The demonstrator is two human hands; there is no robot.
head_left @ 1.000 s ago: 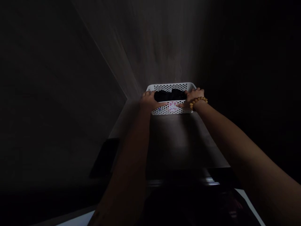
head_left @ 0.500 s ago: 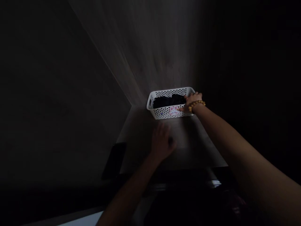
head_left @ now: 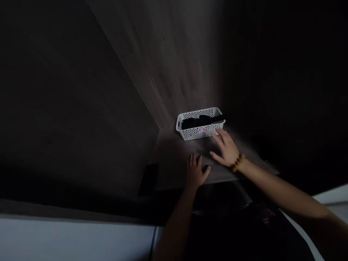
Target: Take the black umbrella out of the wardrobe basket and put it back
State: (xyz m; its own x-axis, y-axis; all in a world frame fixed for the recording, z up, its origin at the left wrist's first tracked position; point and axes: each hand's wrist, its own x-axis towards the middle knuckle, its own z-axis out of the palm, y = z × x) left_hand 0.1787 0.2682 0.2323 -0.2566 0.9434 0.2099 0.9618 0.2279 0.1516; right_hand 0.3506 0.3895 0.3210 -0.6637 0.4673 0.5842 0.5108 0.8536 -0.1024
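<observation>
A white perforated plastic basket (head_left: 190, 135) stands on the dark wood-grain tabletop (head_left: 174, 159), in the corner against the wall. Dark cloth (head_left: 198, 122) fills much of it, and a pink-and-white sticker (head_left: 202, 132) marks its front wall. My right hand (head_left: 225, 148), wearing an amber bead bracelet (head_left: 237, 163), is spread open just in front of the basket, apart from it. My left hand (head_left: 195, 171) is nearer the table's front edge. Small dark bits (head_left: 206, 168) show at its fingers, but I cannot tell whether it holds them.
Dark wood-grain walls rise behind and left of the table. A flat black slab (head_left: 148, 180) lies at the table's left side. A pale white surface (head_left: 73, 239) stretches along the lower left, below the table's front edge.
Both hands have come off the basket. The left hand left first and moved toward me; the right hand has now let go and sits in front of the basket.
</observation>
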